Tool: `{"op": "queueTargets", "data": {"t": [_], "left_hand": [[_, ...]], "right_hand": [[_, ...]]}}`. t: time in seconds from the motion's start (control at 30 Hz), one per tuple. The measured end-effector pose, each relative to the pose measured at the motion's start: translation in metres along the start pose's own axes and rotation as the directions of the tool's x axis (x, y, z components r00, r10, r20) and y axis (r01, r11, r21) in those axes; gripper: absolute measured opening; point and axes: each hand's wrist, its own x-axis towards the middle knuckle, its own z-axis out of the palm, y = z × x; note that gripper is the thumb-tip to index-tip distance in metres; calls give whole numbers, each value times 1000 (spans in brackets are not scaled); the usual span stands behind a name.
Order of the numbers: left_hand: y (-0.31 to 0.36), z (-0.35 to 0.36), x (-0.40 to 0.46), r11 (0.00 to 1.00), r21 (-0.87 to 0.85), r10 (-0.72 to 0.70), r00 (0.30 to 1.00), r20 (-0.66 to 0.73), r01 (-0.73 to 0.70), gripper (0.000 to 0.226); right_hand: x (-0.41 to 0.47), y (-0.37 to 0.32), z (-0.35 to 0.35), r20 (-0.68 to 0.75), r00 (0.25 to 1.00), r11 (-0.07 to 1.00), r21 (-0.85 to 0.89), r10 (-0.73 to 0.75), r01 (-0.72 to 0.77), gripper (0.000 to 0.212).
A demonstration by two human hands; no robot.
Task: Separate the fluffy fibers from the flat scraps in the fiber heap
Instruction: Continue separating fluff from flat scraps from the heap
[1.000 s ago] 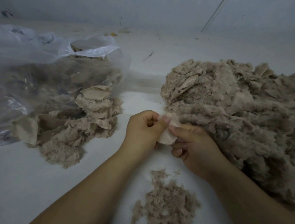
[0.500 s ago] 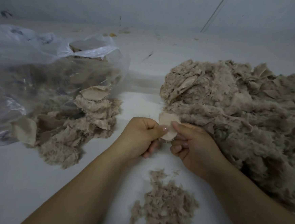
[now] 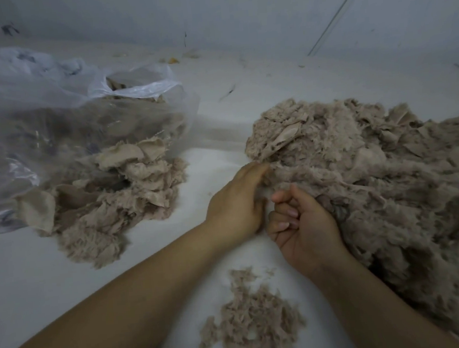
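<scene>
The fiber heap (image 3: 374,179) was the biggest thing, lying on the white table (image 3: 25,286) and filling the right side from the middle to the edge, a loose grey-beige mass with several flat scraps showing in its top. Across the table to the left lay the clear plastic bag (image 3: 53,110), its mouth open toward the middle, and a second pile (image 3: 109,199) of flat pieces mixed with fluff spilled out in front of it. Near the bottom, between the two forearms, sat a small pile of fluffy fibers (image 3: 250,317), well apart from both bigger piles. The left hand (image 3: 239,203) reached forward and to the right, and its fingertips touched the near left edge of the heap; whether they pinched any fiber I could not tell, because the tips were blurred against the fluff. The right hand (image 3: 306,228) rested against the heap's near edge with fingers curled toward the palm, and nothing could be seen inside them. The heap lay directly ahead and right of both hands, so the left hand seemed nearer to the next piece, perhaps the pale scrap (image 3: 286,136) lying slantwise just beyond its fingertips. Nothing stood between the fingers and that edge.
</scene>
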Motion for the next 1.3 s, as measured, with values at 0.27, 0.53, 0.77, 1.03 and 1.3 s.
{"op": "queueTargets", "data": {"t": [0.27,0.53,0.77,1.03,1.3], "left_hand": [[6,6,15,994,106,44,998,-35,-40,24],[-4,-10,-12,998,-4,-56,997,-43,56,13],[-4,-14,-26,988,55,-139,987,-80,144,25],[-1,-17,-19,972,-105,-223,967,-126,211,13],[0,-6,-12,976,29,-213,974,-72,216,2]], "right_hand": [[1,-3,3,-33,999,1000,4,-6,6,25],[4,-5,-1,-61,994,993,78,89,-85,13],[5,-5,-1,-71,992,989,109,107,-99,34],[6,-2,-3,-12,996,995,48,92,-91,25],[5,-3,-1,24,992,992,-26,123,-123,19]]}}
